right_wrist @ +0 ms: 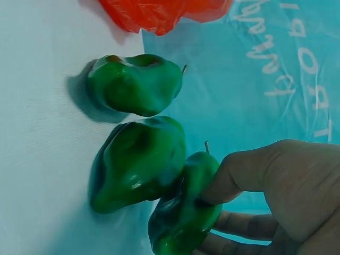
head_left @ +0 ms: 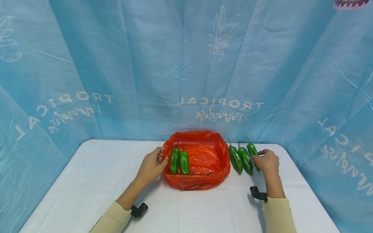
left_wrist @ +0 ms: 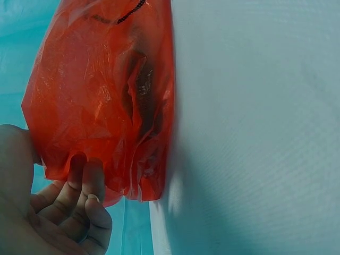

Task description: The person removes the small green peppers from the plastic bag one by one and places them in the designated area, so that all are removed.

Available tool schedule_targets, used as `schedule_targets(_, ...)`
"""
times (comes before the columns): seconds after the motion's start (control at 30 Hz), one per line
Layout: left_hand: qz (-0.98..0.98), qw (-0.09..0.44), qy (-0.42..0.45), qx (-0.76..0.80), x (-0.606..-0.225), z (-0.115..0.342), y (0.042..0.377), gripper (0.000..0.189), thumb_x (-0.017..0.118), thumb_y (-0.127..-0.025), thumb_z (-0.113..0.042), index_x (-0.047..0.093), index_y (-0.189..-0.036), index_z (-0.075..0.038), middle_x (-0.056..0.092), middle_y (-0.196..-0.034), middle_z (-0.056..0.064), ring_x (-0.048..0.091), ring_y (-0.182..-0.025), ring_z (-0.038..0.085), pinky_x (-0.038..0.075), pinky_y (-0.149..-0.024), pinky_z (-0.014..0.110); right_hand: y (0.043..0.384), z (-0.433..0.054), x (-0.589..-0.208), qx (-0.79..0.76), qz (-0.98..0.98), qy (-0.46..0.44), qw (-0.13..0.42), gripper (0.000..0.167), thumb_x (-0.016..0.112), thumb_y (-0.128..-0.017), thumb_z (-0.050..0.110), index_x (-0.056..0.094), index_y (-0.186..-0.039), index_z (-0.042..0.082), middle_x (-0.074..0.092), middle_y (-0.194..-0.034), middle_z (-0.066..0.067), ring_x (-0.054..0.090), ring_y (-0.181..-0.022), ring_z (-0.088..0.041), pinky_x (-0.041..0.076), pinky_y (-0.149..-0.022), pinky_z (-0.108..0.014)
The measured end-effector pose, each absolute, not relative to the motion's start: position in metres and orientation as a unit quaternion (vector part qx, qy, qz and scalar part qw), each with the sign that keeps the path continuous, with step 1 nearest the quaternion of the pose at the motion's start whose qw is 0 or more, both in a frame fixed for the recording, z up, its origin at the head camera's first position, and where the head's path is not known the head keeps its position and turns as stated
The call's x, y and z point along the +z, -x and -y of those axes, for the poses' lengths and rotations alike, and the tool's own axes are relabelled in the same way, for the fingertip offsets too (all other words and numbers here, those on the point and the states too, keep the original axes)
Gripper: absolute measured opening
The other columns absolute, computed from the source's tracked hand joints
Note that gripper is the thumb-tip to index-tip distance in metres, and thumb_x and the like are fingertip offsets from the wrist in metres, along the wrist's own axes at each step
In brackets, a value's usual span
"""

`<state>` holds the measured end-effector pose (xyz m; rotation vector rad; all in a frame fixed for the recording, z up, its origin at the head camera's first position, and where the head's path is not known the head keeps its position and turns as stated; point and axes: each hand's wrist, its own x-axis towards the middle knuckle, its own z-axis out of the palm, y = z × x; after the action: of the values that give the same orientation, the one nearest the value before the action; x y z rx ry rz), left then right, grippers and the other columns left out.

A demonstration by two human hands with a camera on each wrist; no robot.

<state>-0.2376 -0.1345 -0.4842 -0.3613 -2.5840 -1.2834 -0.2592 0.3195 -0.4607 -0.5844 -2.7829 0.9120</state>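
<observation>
A red plastic bag (head_left: 193, 184) is spread over a basket-like container with its mouth wide. Two green peppers (head_left: 175, 159) stand side by side in its left part. My left hand (head_left: 151, 166) holds the bag's left rim, thumb on the inner side and fingers outside against the plastic (left_wrist: 95, 95). To the right of the bag, three green peppers lie in a row: one nearest the bag (head_left: 235, 159), a middle one (head_left: 245, 160) and a rightmost one (head_left: 252, 149). My right hand (head_left: 267, 161) pinches the rightmost pepper (right_wrist: 186, 212) between thumb and fingers, close beside the middle pepper.
Everything rests on a table with a white cloth (head_left: 102, 174). Behind and around it hangs a blue printed curtain (head_left: 157, 71), close to the table's back edge. A black wrist mount (head_left: 139, 210) sits on each forearm.
</observation>
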Motion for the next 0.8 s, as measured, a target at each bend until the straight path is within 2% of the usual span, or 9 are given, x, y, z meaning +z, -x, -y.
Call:
schedule_targets(0.37,0.884,0.116,0.122,-0.437,-0.482,0.1345,0.2366,0.033,0.072,-0.095,-0.009,0.066,-0.127,-0.001,0.067,-0.092,0.003,0.061,-0.077,0.015,0.052,-0.067,0.026,0.2618,-0.3201,-0.4679,0.295,0.93,0.212,0.052,0.05,0.069,-0.094,0.022,0.063,-0.126,-0.016,0.064,-0.117,-0.038,0.063,-0.106,-0.052,0.056,-0.085,-0.06)
schedule_targets(0.8,0.886,0.114,0.12,-0.432,-0.4817,0.1348,0.2363,0.035,0.072,-0.095,-0.01,0.066,-0.128,0.0,0.067,-0.093,0.003,0.061,-0.077,0.014,0.052,-0.066,0.026,0.2625,-0.3209,-0.471,0.282,0.934,0.214,0.046,0.045,0.067,-0.094,0.022,0.066,-0.117,-0.016,0.065,-0.113,-0.037,0.064,-0.099,-0.048,0.057,-0.076,-0.053)
